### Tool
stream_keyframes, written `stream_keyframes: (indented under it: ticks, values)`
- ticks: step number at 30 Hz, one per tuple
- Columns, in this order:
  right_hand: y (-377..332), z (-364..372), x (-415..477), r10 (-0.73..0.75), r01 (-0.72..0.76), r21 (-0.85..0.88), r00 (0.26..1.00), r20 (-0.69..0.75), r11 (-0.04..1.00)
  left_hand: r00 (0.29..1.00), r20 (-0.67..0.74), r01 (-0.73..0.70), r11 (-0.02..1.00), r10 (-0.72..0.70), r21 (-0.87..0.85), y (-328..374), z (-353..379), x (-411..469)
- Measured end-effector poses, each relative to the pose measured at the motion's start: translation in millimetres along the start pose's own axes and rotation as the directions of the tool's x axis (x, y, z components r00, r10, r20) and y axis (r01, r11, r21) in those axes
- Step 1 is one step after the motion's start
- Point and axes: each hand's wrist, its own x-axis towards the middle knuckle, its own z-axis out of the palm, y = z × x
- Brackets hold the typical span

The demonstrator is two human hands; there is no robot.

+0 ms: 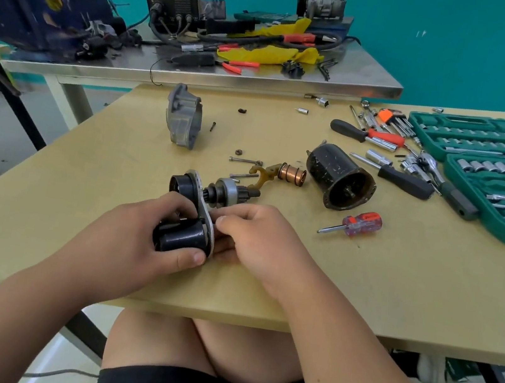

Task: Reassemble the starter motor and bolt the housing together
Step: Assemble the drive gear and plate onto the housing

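My left hand (151, 235) grips the black solenoid cylinder (183, 235) of the starter's middle assembly, whose flat metal plate (207, 217) stands on edge on the wooden table (363, 275). My right hand (256, 241) pinches the plate's right side with fingers curled. The drive pinion (228, 190) sticks out of the plate toward the back. Beyond it lie the brown shift fork (264, 173) with the copper plunger (292, 173). The black motor housing (339, 180) lies open-ended at right. The grey nose housing (183, 116) stands farther back. Long bolts (244, 161) and a nut (239, 152) lie between them.
A red-handled screwdriver (355, 225) lies right of my hands. A green socket set case (495, 173) sits open at far right, with ratchets and loose sockets (412, 173) beside it. A steel bench (230, 72) behind holds a blue vise (26, 3), a welder and cables.
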Motion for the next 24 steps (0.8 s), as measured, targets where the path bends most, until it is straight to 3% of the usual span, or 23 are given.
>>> stream_keyframes:
  ticks: [9,14,18,24]
  values:
    - [-2,2,1,0.002,-0.001,0.025,1.0,-0.031,1.0,0.998,0.022,-0.053,0.998,0.053,-0.025,-2,1,-3]
    - [-8,-4,5,0.072,-0.072,-0.013,0.994,0.088,0.997,0.995,0.05,-0.087,0.996,0.086,0.029,-4,-1,-4]
    - [-6,-2,6,0.022,-0.018,-0.073,0.998,0.053,0.997,0.994,0.072,-0.086,0.992,0.079,0.097,-6,-1,-5]
    - [-10,-6,10,0.064,-0.056,-0.065,0.989,0.133,0.996,0.997,0.028,-0.069,0.99,0.066,0.123,-9,0,-8]
